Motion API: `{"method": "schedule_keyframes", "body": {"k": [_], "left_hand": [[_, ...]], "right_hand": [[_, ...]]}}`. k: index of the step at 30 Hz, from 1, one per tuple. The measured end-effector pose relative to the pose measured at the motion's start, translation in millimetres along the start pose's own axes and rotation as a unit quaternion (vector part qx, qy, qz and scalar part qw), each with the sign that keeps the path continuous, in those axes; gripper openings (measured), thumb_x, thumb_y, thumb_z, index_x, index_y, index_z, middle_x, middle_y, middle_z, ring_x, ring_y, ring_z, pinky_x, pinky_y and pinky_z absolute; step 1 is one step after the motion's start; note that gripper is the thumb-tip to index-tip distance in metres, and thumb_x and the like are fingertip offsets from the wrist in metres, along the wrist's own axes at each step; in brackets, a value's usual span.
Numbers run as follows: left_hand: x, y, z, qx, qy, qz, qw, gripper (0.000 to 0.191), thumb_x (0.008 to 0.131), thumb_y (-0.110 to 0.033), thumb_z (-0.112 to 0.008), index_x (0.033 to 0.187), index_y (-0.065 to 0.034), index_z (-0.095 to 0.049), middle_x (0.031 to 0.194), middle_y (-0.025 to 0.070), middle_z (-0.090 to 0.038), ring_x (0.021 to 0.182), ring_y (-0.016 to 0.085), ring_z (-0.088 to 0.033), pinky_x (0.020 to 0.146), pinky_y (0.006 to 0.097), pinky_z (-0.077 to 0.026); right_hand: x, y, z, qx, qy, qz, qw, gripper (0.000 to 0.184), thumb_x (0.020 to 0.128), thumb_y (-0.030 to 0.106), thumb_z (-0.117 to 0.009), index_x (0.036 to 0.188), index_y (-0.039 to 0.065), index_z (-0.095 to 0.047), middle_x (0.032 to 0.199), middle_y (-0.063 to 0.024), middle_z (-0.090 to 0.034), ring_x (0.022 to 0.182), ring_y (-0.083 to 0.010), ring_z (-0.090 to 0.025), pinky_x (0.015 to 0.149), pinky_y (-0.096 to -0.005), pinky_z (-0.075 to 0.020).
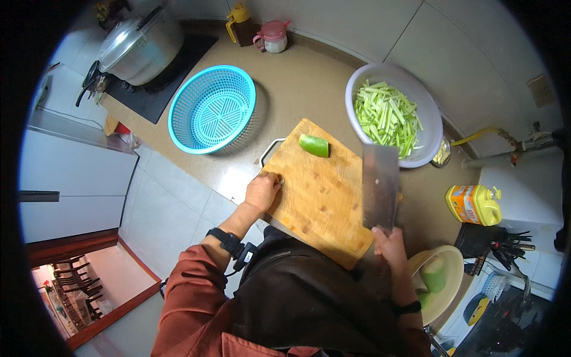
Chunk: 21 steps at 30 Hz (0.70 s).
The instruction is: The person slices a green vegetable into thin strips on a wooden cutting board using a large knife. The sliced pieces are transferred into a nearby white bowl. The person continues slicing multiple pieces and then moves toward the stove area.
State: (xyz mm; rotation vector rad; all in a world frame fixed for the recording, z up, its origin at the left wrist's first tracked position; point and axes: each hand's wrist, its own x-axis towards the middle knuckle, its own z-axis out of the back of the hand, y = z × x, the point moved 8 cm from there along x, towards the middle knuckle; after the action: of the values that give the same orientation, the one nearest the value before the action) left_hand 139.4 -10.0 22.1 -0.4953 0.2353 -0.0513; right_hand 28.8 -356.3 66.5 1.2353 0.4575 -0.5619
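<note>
My right hand (389, 244) grips the handle of a cleaver (380, 187), whose broad blade hangs over the right side of the wooden cutting board (330, 201). My left hand (264, 191) is at the board's left edge, its fingers curled; a small pale bit shows at the fingertips, and whether it is held is unclear. One chunk of green-skinned gourd or radish (314, 146) lies near the board's far end. Beyond the cleaver, a pale plastic bowl (430, 129) holds many light green vegetable strips (386, 116).
A blue plastic basket (214, 109) stands left of the board. Farther left, a lidded metal pot (138, 49) sits on a black cooktop (156, 96). At right are a yellow pump jug (475, 205) and a cream bowl (450, 285) holding large green vegetable pieces (433, 274).
</note>
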Motion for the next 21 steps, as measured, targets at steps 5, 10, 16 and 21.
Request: {"method": "schedule_keyframes", "body": {"k": [5, 10, 16, 21], "left_hand": [[16, -33, 11, -0.146, 0.055, -0.032, 0.987, 0.008, 0.079, -0.01, -0.061, 0.082, -0.003, -0.061, 0.076, 0.0145, -0.065, 0.072, 0.03, -0.064, 0.068, 0.0368, -0.05], [66, -142, 60, -0.318, -0.028, -0.161, 0.934, 0.016, 0.081, -0.012, -0.063, 0.077, 0.0006, -0.054, 0.067, 0.0134, -0.057, 0.059, 0.022, -0.055, 0.059, 0.0344, -0.046], [113, -232, 85, -0.28, -0.093, -0.278, 0.914, 0.027, 0.081, -0.01, -0.066, 0.106, 0.0001, -0.062, 0.093, 0.0164, -0.065, 0.086, 0.024, -0.065, 0.073, 0.0323, -0.052], [116, -187, 42, -0.034, -0.042, -0.313, 0.948, 0.036, 0.073, -0.008, -0.07, 0.108, -0.0026, -0.062, 0.097, 0.0173, -0.064, 0.09, 0.032, -0.061, 0.081, 0.0407, -0.049]], "right_hand": [[-8, -31, 0, -0.062, -0.025, -0.043, 0.997, 0.026, 0.084, 0.02, -0.059, 0.079, -0.006, -0.06, 0.053, -0.0068, -0.052, 0.041, -0.0153, -0.051, 0.041, -0.0318, -0.0411], [-13, -51, 4, -0.18, -0.062, -0.037, 0.981, 0.031, 0.081, 0.019, -0.057, 0.098, -0.007, -0.062, 0.087, -0.0262, -0.064, 0.086, -0.0379, -0.063, 0.076, -0.0406, -0.0487], [-13, -49, 1, -0.166, -0.053, -0.018, 0.985, 0.027, 0.081, 0.017, -0.056, 0.097, -0.004, -0.063, 0.087, -0.0258, -0.063, 0.085, -0.0388, -0.063, 0.075, -0.0418, -0.0487], [-16, -44, 4, -0.152, -0.07, 0.012, 0.986, 0.026, 0.082, 0.017, -0.057, 0.095, -0.004, -0.063, 0.084, -0.0256, -0.063, 0.083, -0.0398, -0.062, 0.074, -0.0428, -0.0486]]}}
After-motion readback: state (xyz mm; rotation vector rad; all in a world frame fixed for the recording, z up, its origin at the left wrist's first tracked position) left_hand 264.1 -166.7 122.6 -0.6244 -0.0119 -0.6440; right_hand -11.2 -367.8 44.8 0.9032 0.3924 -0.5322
